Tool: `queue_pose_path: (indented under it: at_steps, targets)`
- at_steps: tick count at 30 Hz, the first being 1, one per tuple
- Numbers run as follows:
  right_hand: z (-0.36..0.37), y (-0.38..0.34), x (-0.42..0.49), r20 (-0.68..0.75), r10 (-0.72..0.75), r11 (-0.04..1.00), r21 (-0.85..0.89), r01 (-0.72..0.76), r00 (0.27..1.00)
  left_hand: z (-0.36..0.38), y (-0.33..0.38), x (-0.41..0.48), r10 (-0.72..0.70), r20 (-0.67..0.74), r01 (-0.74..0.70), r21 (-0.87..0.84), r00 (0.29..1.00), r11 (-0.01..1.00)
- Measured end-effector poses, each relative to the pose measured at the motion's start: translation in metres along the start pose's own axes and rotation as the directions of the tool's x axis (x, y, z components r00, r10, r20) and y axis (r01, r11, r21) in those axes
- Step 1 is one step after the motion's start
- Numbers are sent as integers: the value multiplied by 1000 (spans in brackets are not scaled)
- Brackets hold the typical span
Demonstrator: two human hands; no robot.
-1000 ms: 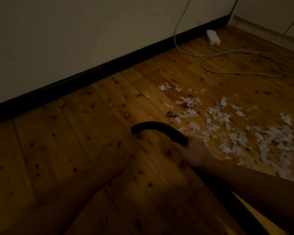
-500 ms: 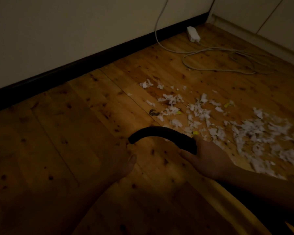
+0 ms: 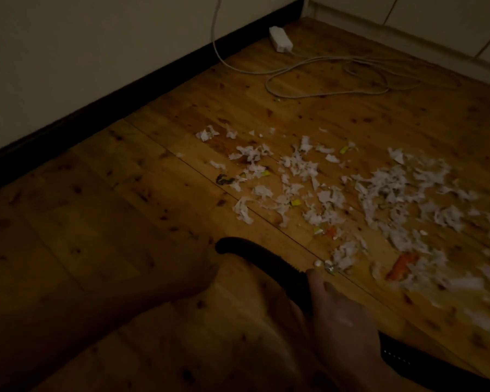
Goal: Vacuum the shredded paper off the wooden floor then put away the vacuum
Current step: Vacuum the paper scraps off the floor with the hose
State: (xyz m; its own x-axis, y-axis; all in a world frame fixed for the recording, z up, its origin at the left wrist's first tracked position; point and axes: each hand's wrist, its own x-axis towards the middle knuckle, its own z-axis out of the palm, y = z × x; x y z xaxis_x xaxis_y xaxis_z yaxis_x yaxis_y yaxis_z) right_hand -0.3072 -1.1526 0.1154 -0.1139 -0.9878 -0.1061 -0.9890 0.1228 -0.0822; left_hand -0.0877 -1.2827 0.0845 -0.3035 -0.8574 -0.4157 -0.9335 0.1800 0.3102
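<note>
Torn white paper scraps (image 3: 379, 193), with a few yellow and orange bits, lie scattered over the wooden floor (image 3: 125, 222) from the centre to the right. My right hand (image 3: 337, 315) grips the curved black vacuum handle (image 3: 260, 256) low in the view, just short of the nearest scraps. My left hand (image 3: 195, 267) reaches in from the lower left, fingers extended beside the handle's free tip; the dim light hides whether they touch it. The rest of the vacuum is out of view.
A white cable (image 3: 323, 80) loops across the floor behind the paper, running to a white power adapter (image 3: 280, 39) by the dark skirting board (image 3: 125, 91). A light wall stands on the left and pale panels line the back right.
The view has swung right, so the paper sits more to the centre. My right hand and the handle have dropped lower in the frame, and the left hand stays by the handle's tip.
</note>
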Motion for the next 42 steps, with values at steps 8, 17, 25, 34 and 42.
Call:
queue_pose_path:
  at_steps: [8, 17, 25, 34, 42]
  targets:
    - [24, 21, -1, -193, 16, 996, 90, 2, 981, -54, 12, 4, 39, 133, -70, 240, 990, 968]
    - [37, 23, 1, -211, 21, 996, 86, -3, 977, -24, 43, 7, 39, 209, -92, 249, 977, 964]
    - [18, 56, 0, -235, -60, 998, -45, 50, 970, -24, 52, 12, 63, 213, -130, 316, 975, 940]
    - [-9, 109, 7, -210, -178, 976, -161, 146, 961, -6, 84, 16, 131, 235, -190, 247, 963, 950]
    - [-14, 117, 10, -196, -159, 978, -164, 128, 968, -9, 81, 6, 142, 261, -213, 265, 955, 941]
